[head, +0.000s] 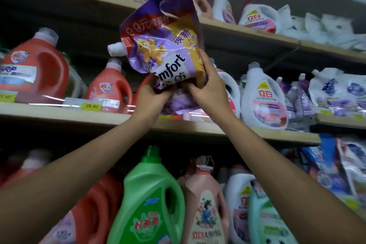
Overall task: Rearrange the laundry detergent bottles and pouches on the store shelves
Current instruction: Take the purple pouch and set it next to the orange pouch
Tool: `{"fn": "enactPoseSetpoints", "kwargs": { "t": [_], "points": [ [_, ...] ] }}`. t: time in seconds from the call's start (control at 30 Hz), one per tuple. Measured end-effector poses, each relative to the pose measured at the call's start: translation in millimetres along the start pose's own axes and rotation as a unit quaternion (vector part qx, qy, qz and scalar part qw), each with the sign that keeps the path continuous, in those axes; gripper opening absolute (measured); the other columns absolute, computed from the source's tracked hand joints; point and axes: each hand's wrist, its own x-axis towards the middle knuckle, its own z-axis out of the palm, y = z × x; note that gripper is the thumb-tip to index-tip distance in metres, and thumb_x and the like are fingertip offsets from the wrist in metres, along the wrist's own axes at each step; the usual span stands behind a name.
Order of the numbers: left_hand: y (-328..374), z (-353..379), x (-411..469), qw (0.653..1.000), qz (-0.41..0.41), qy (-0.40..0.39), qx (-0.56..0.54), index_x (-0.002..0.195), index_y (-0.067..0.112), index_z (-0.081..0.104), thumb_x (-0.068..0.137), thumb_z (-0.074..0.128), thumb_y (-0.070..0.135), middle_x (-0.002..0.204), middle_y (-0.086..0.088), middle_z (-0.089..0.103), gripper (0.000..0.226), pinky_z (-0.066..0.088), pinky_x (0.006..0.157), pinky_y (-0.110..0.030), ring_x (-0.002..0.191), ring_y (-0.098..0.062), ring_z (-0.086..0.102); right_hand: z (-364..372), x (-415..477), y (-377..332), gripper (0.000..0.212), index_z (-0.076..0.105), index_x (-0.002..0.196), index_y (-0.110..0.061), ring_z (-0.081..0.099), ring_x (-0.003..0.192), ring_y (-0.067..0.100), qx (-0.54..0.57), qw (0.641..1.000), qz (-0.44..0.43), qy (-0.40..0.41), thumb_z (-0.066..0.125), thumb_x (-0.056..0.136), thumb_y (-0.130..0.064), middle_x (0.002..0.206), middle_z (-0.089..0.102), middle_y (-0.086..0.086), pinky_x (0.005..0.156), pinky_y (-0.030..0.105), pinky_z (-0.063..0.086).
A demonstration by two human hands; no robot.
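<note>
A purple and gold Comfort pouch [164, 45] with a white spout on its left is held up in front of the middle shelf [59, 114], tilted. My left hand [153, 98] grips its bottom left corner. My right hand [210, 83] grips its bottom right side, thumb along the edge. A second purple pouch [182, 103] shows just below and behind the hands. Red bottles [110, 87] stand left of the pouch, white bottles [262, 97] to its right.
The top shelf [247, 29] holds red, pink and white bottles and white pouches. The lower shelf holds a green bottle [150, 200], a pink bottle [206, 204] and red ones. Blue and white pouches [340, 89] crowd the right side.
</note>
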Motion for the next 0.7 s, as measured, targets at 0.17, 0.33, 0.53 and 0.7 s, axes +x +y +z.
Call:
{"fn": "enactPoseSetpoints", "kwargs": {
  "t": [0.17, 0.33, 0.53, 0.7],
  "points": [
    [12, 44, -66, 0.997, -0.07, -0.042, 0.002, 0.121, -0.007, 0.053, 0.079, 0.063, -0.014, 0.109, -0.005, 0.061, 0.044, 0.05, 0.071, -0.007, 0.067, 0.015, 0.062, -68, -58, 13, 0.084, 0.032, 0.144, -0.033, 0.051, 0.124, 0.007, 0.006, 0.999, 0.033, -0.044, 0.07, 0.069, -0.029, 0.136, 0.053, -0.014, 0.097, 0.02, 0.041],
    [20, 100, -144, 0.988, -0.134, -0.067, 0.022, 0.115, 0.003, 0.059, 0.078, 0.068, -0.006, 0.108, -0.003, 0.063, 0.039, 0.048, 0.076, -0.006, 0.074, 0.016, 0.061, -146, -123, 29, 0.084, 0.031, 0.144, -0.031, 0.049, 0.127, 0.006, -0.01, 0.992, 0.087, -0.093, 0.073, 0.071, -0.03, 0.139, 0.053, -0.011, 0.103, 0.026, 0.041],
    [28, 179, -247, 0.969, -0.24, -0.065, -0.016, 0.114, 0.002, 0.058, 0.077, 0.07, -0.005, 0.109, -0.005, 0.064, 0.039, 0.049, 0.074, -0.006, 0.093, -0.009, 0.061, -239, -210, 48, 0.084, 0.033, 0.145, -0.024, 0.041, 0.118, -0.011, -0.024, 0.978, 0.167, -0.124, 0.074, 0.072, -0.022, 0.131, 0.047, -0.019, 0.091, -0.002, 0.033],
    [21, 240, -328, 0.941, -0.326, -0.076, -0.043, 0.117, -0.004, 0.057, 0.077, 0.069, -0.007, 0.109, -0.007, 0.063, 0.042, 0.05, 0.069, -0.007, 0.085, -0.006, 0.063, -309, -280, 76, 0.085, 0.029, 0.146, -0.028, 0.04, 0.122, -0.008, -0.052, 0.956, 0.246, -0.151, 0.076, 0.076, -0.022, 0.137, 0.044, -0.02, 0.085, -0.006, 0.031]
  ]
}}
